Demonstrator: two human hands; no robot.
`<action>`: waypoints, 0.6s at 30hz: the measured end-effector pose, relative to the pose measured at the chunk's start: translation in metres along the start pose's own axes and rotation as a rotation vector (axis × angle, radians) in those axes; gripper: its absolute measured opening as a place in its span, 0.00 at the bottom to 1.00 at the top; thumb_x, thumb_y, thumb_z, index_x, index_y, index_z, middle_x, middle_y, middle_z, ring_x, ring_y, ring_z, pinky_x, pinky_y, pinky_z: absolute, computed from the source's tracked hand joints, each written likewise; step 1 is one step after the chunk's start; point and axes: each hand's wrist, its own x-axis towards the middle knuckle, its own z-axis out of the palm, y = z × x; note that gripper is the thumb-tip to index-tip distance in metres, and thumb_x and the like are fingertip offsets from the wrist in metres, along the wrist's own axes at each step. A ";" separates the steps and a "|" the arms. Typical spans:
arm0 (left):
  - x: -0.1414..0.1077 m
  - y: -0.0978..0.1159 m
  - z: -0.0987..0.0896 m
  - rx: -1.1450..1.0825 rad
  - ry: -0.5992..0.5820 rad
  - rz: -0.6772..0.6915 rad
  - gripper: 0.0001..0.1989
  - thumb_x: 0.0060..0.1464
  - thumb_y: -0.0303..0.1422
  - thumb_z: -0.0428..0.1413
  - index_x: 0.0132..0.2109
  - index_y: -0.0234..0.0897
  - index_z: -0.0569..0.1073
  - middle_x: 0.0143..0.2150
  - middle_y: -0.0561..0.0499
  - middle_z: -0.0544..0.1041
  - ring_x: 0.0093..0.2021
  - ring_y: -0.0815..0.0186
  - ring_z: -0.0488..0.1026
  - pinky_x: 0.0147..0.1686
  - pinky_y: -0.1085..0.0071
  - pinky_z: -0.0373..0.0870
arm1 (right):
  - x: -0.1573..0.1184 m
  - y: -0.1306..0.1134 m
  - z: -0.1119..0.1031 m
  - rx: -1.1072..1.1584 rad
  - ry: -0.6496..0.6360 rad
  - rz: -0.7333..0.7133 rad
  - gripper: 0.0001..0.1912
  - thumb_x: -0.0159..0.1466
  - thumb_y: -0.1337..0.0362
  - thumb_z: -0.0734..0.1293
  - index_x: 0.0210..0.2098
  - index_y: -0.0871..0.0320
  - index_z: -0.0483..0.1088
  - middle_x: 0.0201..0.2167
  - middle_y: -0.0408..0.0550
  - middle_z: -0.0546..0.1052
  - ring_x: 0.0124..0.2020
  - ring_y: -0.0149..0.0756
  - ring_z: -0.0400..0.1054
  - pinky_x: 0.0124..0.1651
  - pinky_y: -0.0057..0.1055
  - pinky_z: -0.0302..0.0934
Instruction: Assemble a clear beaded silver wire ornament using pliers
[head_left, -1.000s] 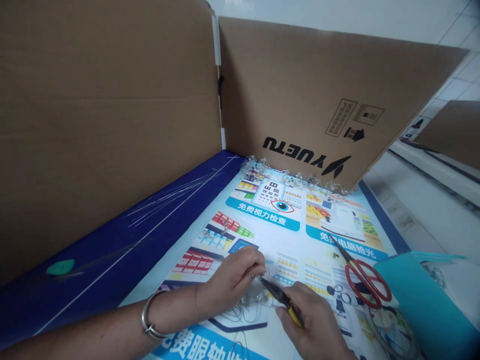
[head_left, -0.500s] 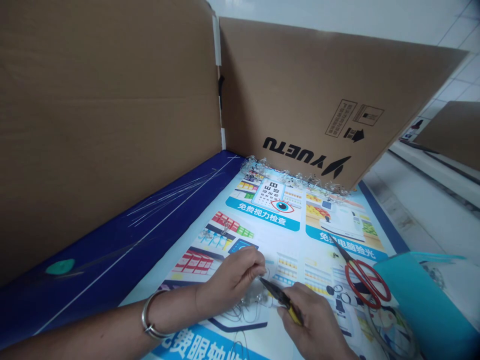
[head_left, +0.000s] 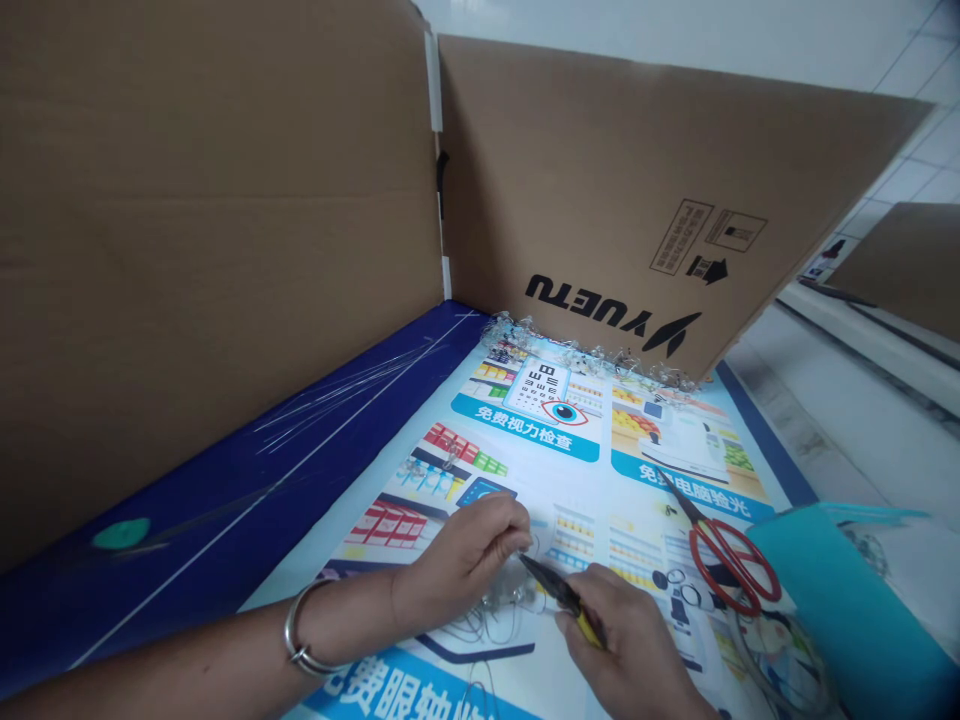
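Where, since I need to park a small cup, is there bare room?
On the blue strip, right of the green blob, bordering the printed sheet; also between the eye-chart picture and left hand. Crowded: around the pliers, wiry tangle and right hand; along the foot of the right cardboard panel, lined with clear bits; and beside the turquoise item, where scissors lie.

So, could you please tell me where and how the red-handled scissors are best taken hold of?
The red-handled scissors are probably best gripped by their handle loops, from the person's near side: the loops lie nearer, while the pointed blades face away. The right hand, closest, holds yellow-handled pliers, so might need freeing.
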 end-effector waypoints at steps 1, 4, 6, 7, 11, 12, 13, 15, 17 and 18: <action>0.000 0.000 0.000 -0.001 -0.001 0.000 0.10 0.60 0.31 0.43 0.31 0.36 0.64 0.28 0.51 0.67 0.30 0.68 0.63 0.32 0.73 0.60 | 0.000 0.000 0.000 0.002 0.002 -0.001 0.02 0.58 0.67 0.59 0.29 0.56 0.62 0.28 0.44 0.68 0.30 0.34 0.62 0.30 0.27 0.52; 0.000 0.001 0.000 0.002 -0.001 0.000 0.10 0.60 0.31 0.43 0.32 0.35 0.64 0.29 0.51 0.67 0.31 0.68 0.63 0.32 0.73 0.60 | -0.001 0.002 0.002 0.006 0.009 -0.008 0.02 0.58 0.68 0.59 0.29 0.55 0.62 0.28 0.43 0.68 0.30 0.34 0.63 0.30 0.27 0.52; 0.000 0.001 -0.001 0.003 -0.001 -0.003 0.09 0.60 0.30 0.44 0.32 0.36 0.64 0.29 0.50 0.67 0.31 0.68 0.63 0.32 0.73 0.60 | -0.001 0.002 0.002 0.003 0.013 -0.007 0.02 0.58 0.68 0.59 0.29 0.55 0.62 0.28 0.43 0.68 0.30 0.34 0.63 0.30 0.27 0.52; 0.000 0.001 -0.001 0.003 -0.002 -0.004 0.09 0.60 0.31 0.44 0.32 0.36 0.64 0.29 0.50 0.67 0.31 0.68 0.63 0.32 0.73 0.60 | -0.001 0.002 0.001 0.000 0.012 -0.006 0.02 0.58 0.67 0.59 0.29 0.55 0.62 0.28 0.43 0.68 0.30 0.34 0.63 0.30 0.27 0.52; 0.000 0.000 0.000 0.004 -0.004 -0.011 0.10 0.60 0.31 0.43 0.31 0.36 0.64 0.29 0.51 0.67 0.31 0.68 0.63 0.32 0.73 0.60 | 0.000 0.001 0.000 -0.009 0.011 -0.012 0.02 0.58 0.68 0.59 0.28 0.56 0.61 0.28 0.43 0.68 0.30 0.33 0.63 0.30 0.26 0.52; 0.000 0.000 0.000 0.004 -0.005 -0.011 0.10 0.60 0.31 0.43 0.31 0.36 0.64 0.29 0.51 0.67 0.31 0.68 0.63 0.32 0.73 0.60 | 0.000 0.001 0.000 -0.011 0.014 -0.014 0.03 0.57 0.68 0.59 0.28 0.56 0.61 0.28 0.43 0.68 0.29 0.33 0.63 0.29 0.26 0.52; 0.000 -0.001 0.000 0.004 -0.005 -0.009 0.10 0.60 0.31 0.43 0.31 0.36 0.64 0.29 0.51 0.67 0.31 0.68 0.63 0.32 0.73 0.60 | 0.000 0.001 0.000 -0.012 0.017 -0.014 0.03 0.57 0.68 0.59 0.28 0.56 0.61 0.28 0.43 0.68 0.29 0.33 0.63 0.29 0.26 0.52; 0.000 -0.001 0.001 0.004 0.000 -0.004 0.10 0.60 0.31 0.43 0.32 0.36 0.64 0.29 0.51 0.67 0.31 0.68 0.63 0.32 0.73 0.60 | 0.000 0.001 0.001 -0.013 0.021 -0.012 0.03 0.57 0.68 0.59 0.27 0.56 0.61 0.27 0.43 0.68 0.29 0.33 0.62 0.29 0.26 0.51; 0.000 -0.001 0.000 0.004 0.001 -0.005 0.10 0.60 0.31 0.44 0.32 0.36 0.64 0.29 0.51 0.67 0.31 0.68 0.63 0.32 0.73 0.60 | -0.001 0.002 0.002 -0.012 0.021 -0.007 0.03 0.57 0.68 0.59 0.27 0.56 0.60 0.27 0.43 0.68 0.29 0.33 0.62 0.29 0.26 0.51; 0.000 -0.001 0.000 0.002 0.000 -0.007 0.10 0.60 0.31 0.44 0.32 0.36 0.64 0.29 0.51 0.67 0.30 0.68 0.63 0.32 0.73 0.60 | -0.001 0.002 0.002 -0.011 0.019 -0.005 0.03 0.57 0.68 0.59 0.27 0.56 0.60 0.27 0.43 0.68 0.29 0.33 0.62 0.29 0.26 0.51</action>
